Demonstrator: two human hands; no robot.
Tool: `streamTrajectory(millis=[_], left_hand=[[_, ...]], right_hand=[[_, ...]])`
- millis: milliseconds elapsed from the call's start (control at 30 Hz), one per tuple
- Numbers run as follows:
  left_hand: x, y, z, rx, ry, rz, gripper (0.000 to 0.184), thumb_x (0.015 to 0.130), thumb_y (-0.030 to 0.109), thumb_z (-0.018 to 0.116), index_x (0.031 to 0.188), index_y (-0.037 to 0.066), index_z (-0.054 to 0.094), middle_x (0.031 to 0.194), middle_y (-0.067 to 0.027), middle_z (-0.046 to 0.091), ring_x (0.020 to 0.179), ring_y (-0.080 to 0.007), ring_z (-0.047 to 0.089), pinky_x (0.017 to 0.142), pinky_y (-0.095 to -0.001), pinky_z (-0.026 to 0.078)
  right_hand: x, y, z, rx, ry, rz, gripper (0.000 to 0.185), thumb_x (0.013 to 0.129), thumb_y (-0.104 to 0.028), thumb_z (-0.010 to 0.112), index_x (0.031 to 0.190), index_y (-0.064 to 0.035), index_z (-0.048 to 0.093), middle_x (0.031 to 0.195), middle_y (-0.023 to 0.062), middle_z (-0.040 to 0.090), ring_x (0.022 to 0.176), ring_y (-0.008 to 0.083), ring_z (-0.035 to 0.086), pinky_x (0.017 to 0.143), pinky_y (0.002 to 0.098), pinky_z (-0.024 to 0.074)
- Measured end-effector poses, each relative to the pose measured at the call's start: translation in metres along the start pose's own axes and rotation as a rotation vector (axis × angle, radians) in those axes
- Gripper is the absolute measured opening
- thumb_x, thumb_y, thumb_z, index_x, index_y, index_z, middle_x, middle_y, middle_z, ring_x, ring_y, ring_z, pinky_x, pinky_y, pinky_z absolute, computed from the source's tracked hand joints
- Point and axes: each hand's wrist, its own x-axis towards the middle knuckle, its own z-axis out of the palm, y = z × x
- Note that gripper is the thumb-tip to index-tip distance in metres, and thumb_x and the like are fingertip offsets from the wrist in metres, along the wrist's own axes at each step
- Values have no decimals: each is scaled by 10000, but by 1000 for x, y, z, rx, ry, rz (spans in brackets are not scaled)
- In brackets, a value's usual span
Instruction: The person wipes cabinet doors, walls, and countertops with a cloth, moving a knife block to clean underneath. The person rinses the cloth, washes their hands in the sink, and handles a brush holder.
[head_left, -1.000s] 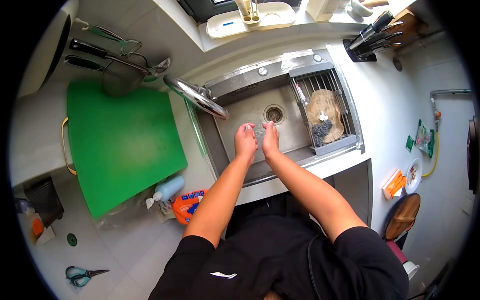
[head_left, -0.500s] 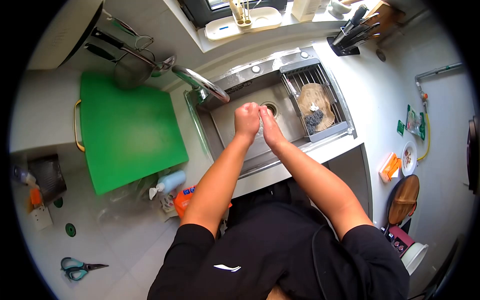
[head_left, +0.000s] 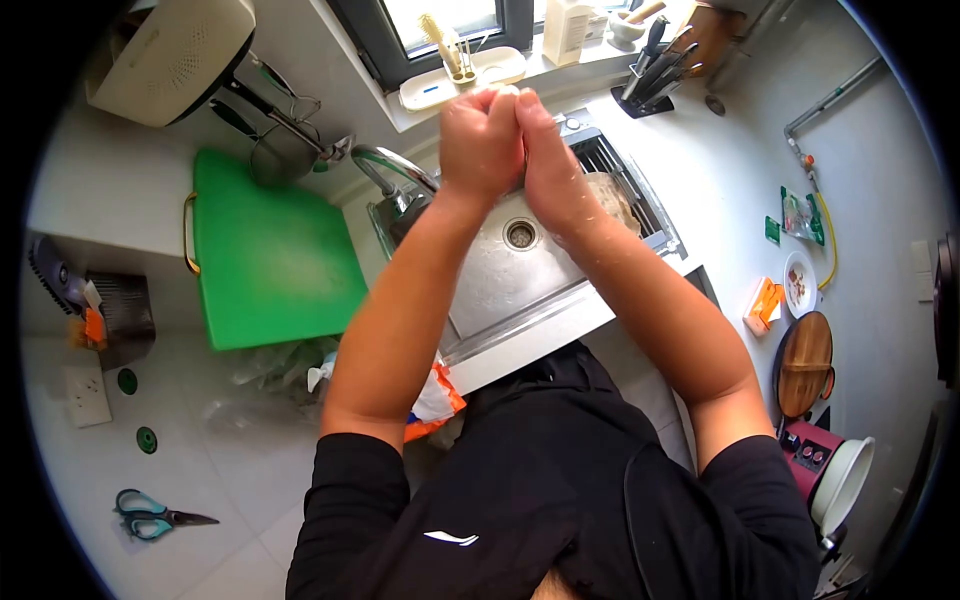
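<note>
My left hand (head_left: 482, 145) is curled into a fist, raised above the sink (head_left: 500, 290). Pressed against its side is my right hand (head_left: 556, 170), its fingers bent over and closed. Whatever lies between the two palms, if anything, is hidden. Wet skin and droplets show on my right wrist. Under the hands is the drain (head_left: 520, 234) in the metal basin. The curved faucet (head_left: 395, 165) stands to the left of my left hand. Partly covered by my right hand, a rack (head_left: 650, 190) on the sink's right side carries a beige cloth-like piece (head_left: 612, 200).
A green cutting board (head_left: 275, 250) stands left of the sink. Utensils hang on the wall above it. A knife block (head_left: 645, 95) sits at the back right. Along the right counter are a white plate (head_left: 799, 285), an orange packet (head_left: 765, 305) and a round wooden board (head_left: 805, 365).
Both hands have risen from low over the basin toward the window and nearer the camera, staying pressed together. The view has shifted, showing more of the window.
</note>
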Motion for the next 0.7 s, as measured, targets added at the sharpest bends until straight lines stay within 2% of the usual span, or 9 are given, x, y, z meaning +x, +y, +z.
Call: streamTrajectory(millis=[100, 167, 267, 367, 400, 433, 467, 600, 700], left_hand=[[-5, 69, 7, 58, -22, 90, 322, 911, 191, 541, 682, -22, 619, 546, -17, 532, 549, -116, 467, 572, -317, 426], [-18, 88, 7, 136, -37, 270, 320, 985, 261, 577, 802, 12, 661, 745, 37, 604, 710, -64, 540, 625, -240, 431], [-61, 50, 13, 46, -12, 247, 355, 1042, 321, 520, 786, 88, 598, 747, 66, 531, 714, -44, 483, 613, -247, 384], [-120, -133, -20, 251, -79, -529, 292, 1061, 326, 487, 975, 80, 617, 863, -39, 588, 732, -154, 586, 678, -335, 495], [-146, -209, -49, 304, -148, -1000, 293, 1067, 328, 476, 1038, 77, 624, 902, -74, 608, 738, -190, 621, 700, -364, 532], [-184, -262, -84, 333, -188, -1419, 306, 1073, 330, 465, 1101, 74, 630, 941, -109, 627, 744, -227, 655, 721, -393, 569], [-213, -324, -112, 764, -272, -1006, 290, 1061, 340, 487, 1153, 92, 605, 897, -92, 597, 689, -218, 641, 657, -383, 570], [-201, -234, -46, 51, -28, -1083, 287, 987, 195, 545, 1242, 64, 537, 905, -70, 587, 741, -196, 623, 663, -344, 571], [-172, -206, 28, -130, -33, -909, 358, 957, 54, 510, 1307, 21, 575, 1056, -83, 638, 836, -190, 643, 771, -330, 574]], right_hand=[[-8, -59, 11, 39, -60, -93, 541, 1064, -482, 442, 1320, -25, 575, 1228, 83, 590, 1199, 174, 511, 1071, 308, 384], [-20, -80, 15, 171, -181, -148, 589, 1018, -529, 528, 1319, -24, 573, 1213, 77, 578, 1147, 187, 540, 1046, 336, 419], [-35, -31, 8, -116, -10, -443, 480, 909, -328, 632, 1256, 2, 601, 1118, 180, 651, 1082, 295, 628, 980, 391, 489], [-64, 131, -42, -414, -76, -145, 526, 914, -392, 617, 1293, -28, 634, 1302, 248, 634, 1299, 377, 565, 1131, 454, 411], [-74, 248, -71, -934, -12, 518, 686, 897, -468, 670, 1436, -54, 570, 1473, 265, 528, 1449, 389, 424, 1187, 475, 348], [-120, 253, -85, -1067, 1, 579, 713, 906, -488, 668, 1455, -46, 555, 1524, 265, 478, 1487, 385, 368, 1203, 482, 324], [-128, 243, -120, -1227, 42, 582, 741, 916, -508, 665, 1474, -37, 540, 1576, 265, 428, 1525, 380, 311, 1219, 489, 299], [-140, 196, -189, -510, -204, 766, 751, 935, -433, 687, 1521, -18, 464, 1541, 240, 488, 1435, 316, 470, 1151, 406, 403], [-140, 185, -195, -196, 12, 541, 721, 975, -395, 685, 1521, 10, 445, 1246, 131, 686, 1141, 265, 656, 980, 370, 516]])
